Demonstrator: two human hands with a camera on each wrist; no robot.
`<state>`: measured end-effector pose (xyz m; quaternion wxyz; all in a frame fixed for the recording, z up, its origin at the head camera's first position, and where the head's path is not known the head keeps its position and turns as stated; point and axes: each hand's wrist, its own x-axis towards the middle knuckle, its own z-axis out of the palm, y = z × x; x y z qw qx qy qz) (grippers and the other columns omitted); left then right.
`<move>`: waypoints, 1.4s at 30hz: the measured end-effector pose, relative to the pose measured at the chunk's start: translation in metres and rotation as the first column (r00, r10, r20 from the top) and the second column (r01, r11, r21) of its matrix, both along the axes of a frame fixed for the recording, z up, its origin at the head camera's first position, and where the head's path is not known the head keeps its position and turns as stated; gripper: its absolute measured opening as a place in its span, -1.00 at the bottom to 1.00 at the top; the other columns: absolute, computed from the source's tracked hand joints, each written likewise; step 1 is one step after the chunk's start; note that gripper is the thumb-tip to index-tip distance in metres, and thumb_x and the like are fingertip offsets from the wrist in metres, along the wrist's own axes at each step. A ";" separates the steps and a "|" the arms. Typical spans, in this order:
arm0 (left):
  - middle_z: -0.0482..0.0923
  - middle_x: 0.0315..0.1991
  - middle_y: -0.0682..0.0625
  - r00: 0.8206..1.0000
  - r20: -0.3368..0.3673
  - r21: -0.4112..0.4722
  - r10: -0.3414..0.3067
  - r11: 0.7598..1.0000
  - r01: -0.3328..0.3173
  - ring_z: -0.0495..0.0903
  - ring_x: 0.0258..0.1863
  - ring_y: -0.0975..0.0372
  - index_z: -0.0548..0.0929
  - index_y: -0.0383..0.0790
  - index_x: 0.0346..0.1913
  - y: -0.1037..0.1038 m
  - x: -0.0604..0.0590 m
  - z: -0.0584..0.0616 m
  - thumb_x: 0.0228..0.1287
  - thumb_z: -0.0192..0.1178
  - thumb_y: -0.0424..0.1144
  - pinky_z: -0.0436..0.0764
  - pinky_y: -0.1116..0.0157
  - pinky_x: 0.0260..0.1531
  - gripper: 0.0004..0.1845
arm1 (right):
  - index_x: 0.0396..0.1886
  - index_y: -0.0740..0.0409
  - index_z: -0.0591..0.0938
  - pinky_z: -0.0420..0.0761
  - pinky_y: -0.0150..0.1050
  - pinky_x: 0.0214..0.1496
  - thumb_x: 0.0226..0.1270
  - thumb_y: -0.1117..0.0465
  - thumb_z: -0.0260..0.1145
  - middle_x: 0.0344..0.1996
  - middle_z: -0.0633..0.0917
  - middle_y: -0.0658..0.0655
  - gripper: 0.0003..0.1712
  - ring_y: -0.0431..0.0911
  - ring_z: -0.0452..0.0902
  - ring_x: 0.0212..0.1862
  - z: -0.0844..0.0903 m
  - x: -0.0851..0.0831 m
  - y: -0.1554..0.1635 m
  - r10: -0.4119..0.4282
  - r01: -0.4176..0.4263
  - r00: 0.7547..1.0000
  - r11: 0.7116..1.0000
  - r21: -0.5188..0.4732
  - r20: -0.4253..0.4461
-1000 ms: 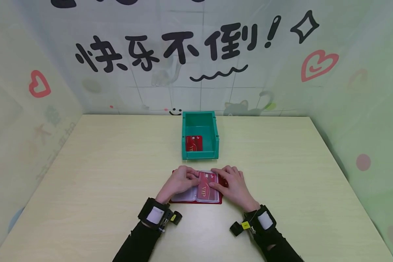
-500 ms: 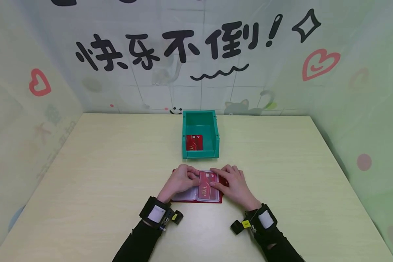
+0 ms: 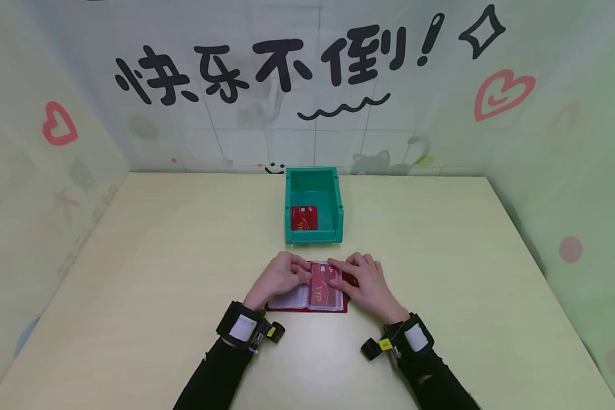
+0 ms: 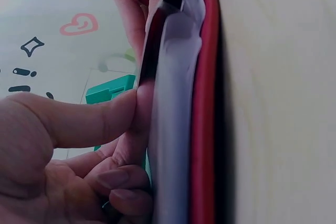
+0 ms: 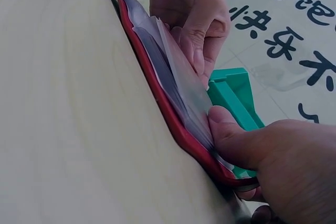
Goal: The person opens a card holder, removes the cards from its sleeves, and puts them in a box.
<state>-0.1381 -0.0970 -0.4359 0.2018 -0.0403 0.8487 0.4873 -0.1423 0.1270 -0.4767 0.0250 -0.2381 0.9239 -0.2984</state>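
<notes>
A red card holder (image 3: 307,310) lies spread open on the table, with clear plastic sleeves (image 3: 289,299) inside. On its right-hand side is a red VIP card (image 3: 322,290), seen edge-on in the right wrist view; how deep it sits in the sleeve I cannot tell. My left hand (image 3: 283,276) pinches the card's left edge near the top between thumb and fingers. My right hand (image 3: 366,285) grips the holder's right side, its thumb (image 5: 226,129) pressing on the card's face or sleeve and its fingers at the far edge and partly hidden underneath.
Just beyond the holder stands a teal bin (image 3: 314,236) with another red VIP card (image 3: 304,218) in it. The pale wooden table (image 3: 184,239) is bounded by printed fabric walls (image 3: 210,142) at the back and both sides.
The head view has tilted slightly, so the whole scene sits a little higher. Both hands keep nearly the same hold on the card and the holder.
</notes>
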 end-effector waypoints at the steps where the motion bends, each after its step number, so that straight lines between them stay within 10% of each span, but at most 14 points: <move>1: 0.72 -0.42 -0.08 1.000 -0.004 -0.003 0.000 1.000 0.000 0.59 -0.36 0.21 0.71 -0.34 -0.02 -0.001 -0.001 0.001 0.33 0.29 -0.36 0.54 0.34 -0.24 -0.79 | 0.31 -0.06 0.60 0.25 -0.12 -0.02 0.27 -0.03 0.44 -0.19 0.51 0.04 -0.39 -0.07 0.31 -0.02 0.001 -0.001 0.000 0.000 0.000 1.000 1.000 -0.002 -0.006; 18: 0.58 -0.50 -0.05 0.993 -0.121 -0.117 -0.016 0.993 0.001 0.52 -0.46 0.20 0.63 -0.30 0.09 -0.005 0.007 0.007 0.23 0.42 -0.21 0.45 0.35 -0.47 -0.59 | 0.32 -0.07 0.59 0.25 -0.10 0.01 0.28 -0.07 0.43 -0.19 0.52 0.06 -0.38 -0.05 0.32 -0.02 0.004 -0.001 -0.002 0.003 -0.003 1.000 1.000 0.002 0.024; 34: 0.65 -0.02 -0.26 0.999 0.042 -0.026 -0.012 1.000 0.013 0.71 -0.14 0.07 0.47 -0.34 0.23 -0.024 0.000 0.023 0.35 0.27 -0.39 0.76 0.20 -0.17 -0.57 | 0.31 -0.08 0.61 0.27 -0.09 0.02 0.27 -0.05 0.44 -0.18 0.53 0.06 -0.40 -0.07 0.33 0.02 0.004 0.000 -0.001 -0.026 0.027 0.999 0.999 -0.020 0.033; 42: 0.60 -0.11 -0.26 0.999 0.003 -0.042 -0.033 0.999 0.033 0.65 -0.12 0.05 0.49 -0.34 0.26 -0.040 -0.008 0.038 0.39 0.21 -0.42 0.75 0.24 -0.25 -0.59 | 0.29 -0.07 0.62 0.24 -0.09 0.02 0.25 -0.04 0.46 -0.21 0.53 0.06 -0.40 -0.05 0.33 0.00 0.004 0.001 -0.001 -0.027 0.028 0.999 0.999 -0.032 0.030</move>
